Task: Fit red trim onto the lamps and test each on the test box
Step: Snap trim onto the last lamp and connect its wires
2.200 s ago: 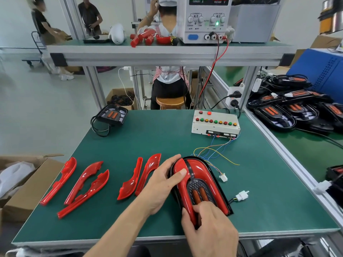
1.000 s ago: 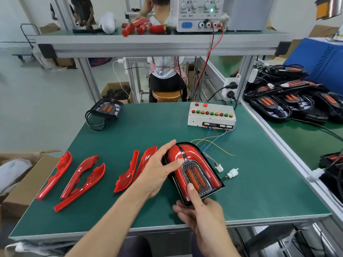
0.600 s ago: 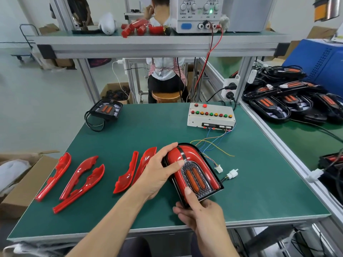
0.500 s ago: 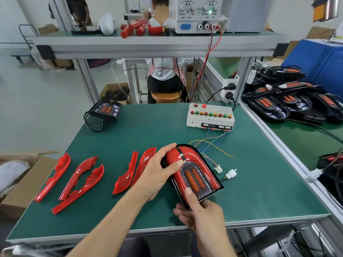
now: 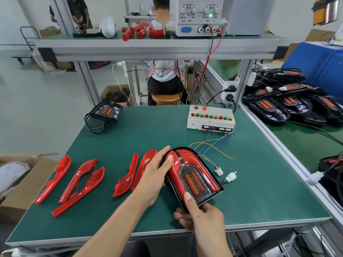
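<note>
Red-trimmed lamp (image 5: 193, 175), tilted above the green table (image 5: 259, 182), gripped by both hands: left hand (image 5: 154, 180) curled round its rounded top, right hand (image 5: 202, 216) pinching its near edge. Loose red trims (image 5: 74, 182) lie left; test box (image 5: 210, 117) stands beyond.

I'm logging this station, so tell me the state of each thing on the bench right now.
lamp: red trim on, held tilted by both hands
left hand: grips lamp's top
right hand: grips lamp's near edge
lamp connector: unplugged
test box: one red light lit
loose trim pieces: lying unfitted
</note>
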A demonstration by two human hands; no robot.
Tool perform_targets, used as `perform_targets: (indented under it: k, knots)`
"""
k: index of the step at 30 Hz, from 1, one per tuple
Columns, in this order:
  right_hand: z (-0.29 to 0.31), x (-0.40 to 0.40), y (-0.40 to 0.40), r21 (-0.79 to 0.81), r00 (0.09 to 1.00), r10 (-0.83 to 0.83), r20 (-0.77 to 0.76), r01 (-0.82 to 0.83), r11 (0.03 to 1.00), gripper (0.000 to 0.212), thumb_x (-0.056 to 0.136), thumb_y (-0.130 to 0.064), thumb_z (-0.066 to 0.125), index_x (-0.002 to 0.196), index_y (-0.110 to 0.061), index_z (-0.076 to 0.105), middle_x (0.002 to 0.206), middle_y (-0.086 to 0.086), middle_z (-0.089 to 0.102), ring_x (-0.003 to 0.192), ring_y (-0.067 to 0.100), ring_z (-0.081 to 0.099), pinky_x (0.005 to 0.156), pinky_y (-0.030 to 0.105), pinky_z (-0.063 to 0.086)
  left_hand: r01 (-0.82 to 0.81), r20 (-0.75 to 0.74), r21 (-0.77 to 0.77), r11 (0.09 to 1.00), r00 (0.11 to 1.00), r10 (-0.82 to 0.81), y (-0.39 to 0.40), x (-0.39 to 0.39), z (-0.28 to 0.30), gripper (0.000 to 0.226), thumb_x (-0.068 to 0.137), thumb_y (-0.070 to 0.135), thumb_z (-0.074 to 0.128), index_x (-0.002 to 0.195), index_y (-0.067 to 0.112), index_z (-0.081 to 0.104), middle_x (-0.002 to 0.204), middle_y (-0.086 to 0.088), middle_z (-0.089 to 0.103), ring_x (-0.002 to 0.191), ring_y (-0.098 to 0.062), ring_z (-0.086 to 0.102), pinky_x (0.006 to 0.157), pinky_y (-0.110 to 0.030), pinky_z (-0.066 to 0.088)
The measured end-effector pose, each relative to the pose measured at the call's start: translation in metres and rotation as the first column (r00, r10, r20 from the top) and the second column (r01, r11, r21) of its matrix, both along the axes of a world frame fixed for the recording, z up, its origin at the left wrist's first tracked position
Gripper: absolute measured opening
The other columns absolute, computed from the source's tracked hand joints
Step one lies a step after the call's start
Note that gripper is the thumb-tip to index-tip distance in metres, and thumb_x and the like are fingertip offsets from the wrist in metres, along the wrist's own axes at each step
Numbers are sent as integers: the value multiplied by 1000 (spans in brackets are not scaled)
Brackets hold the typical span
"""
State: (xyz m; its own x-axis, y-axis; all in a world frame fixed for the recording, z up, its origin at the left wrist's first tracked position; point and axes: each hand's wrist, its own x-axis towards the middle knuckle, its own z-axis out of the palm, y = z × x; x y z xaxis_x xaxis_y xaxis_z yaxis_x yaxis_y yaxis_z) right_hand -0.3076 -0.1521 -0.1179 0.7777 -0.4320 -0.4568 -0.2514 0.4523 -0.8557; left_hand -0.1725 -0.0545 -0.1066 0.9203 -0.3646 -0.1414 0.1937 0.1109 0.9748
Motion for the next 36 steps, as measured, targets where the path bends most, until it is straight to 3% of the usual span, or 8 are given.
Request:
perform_targets:
  k: [5,9,12,16,22,28,33,36]
  knots:
    - [2,-2,-2,27,1000,23,5,-23,999,36,83,-25,81,96,6,68,78,22,76,69,33,77,51,25,58,-23,3,-8,1000,1000,23,0,-2,1,35,97,33,65,129,47,63,127,7,70,115,-15,69,104,-49,53]
    - [1,-3,-1,2,1000,2,17,-2,1000,28,85,-17,80,93,7,69,76,23,75,65,34,76,52,26,58,19,-46,-52,998,999,-21,2,-2,5,35,101,28,61,129,48,62,126,4,71,113,-17,70,95,-44,58]
    - [0,-3,1,-22,1000,-11,20,12,1000,26,85,-16,80,92,7,70,75,22,76,64,33,76,53,26,59,25,-151,-99,995,988,-40,3,-2,10,31,102,40,55,131,36,64,125,1,72,107,-14,71,86,-39,59]
    - [-2,-2,2,-34,1000,-17,20,18,999,25,86,-15,80,92,6,69,75,21,76,67,34,77,53,27,59,35,-286,-67,997,957,-53,-1,-1,13,51,104,52,46,128,12,67,120,-12,74,106,-25,72,86,-46,59]
    - [-8,-2,4,-75,999,-31,28,33,997,22,86,-13,80,91,5,69,73,20,76,67,34,77,53,27,59,75,-384,-135,988,915,-122,2,3,14,40,103,42,50,104,18,82,116,-12,76,98,-23,75,77,-39,61]
    - [-9,-4,5,-84,999,-21,35,23,996,23,86,-14,79,90,5,69,73,19,76,68,32,77,53,26,59,49,-402,-132,990,910,-99,1,2,18,43,98,41,57,122,8,72,118,-16,74,104,-28,73,84,-45,59]
    - [-7,-3,4,-40,999,-33,34,34,999,19,87,-9,78,88,7,68,74,21,76,70,33,77,53,25,59,65,-431,-229,971,888,-161,2,4,20,33,82,38,70,102,13,82,110,-13,77,93,-23,75,78,-40,61]
    - [-6,-3,4,-6,999,-26,34,26,1000,18,86,-8,78,90,8,68,76,22,76,72,33,78,53,24,59,67,-429,-256,964,886,-175,2,5,21,33,82,36,71,105,13,80,106,-13,77,89,-23,75,74,-38,62]
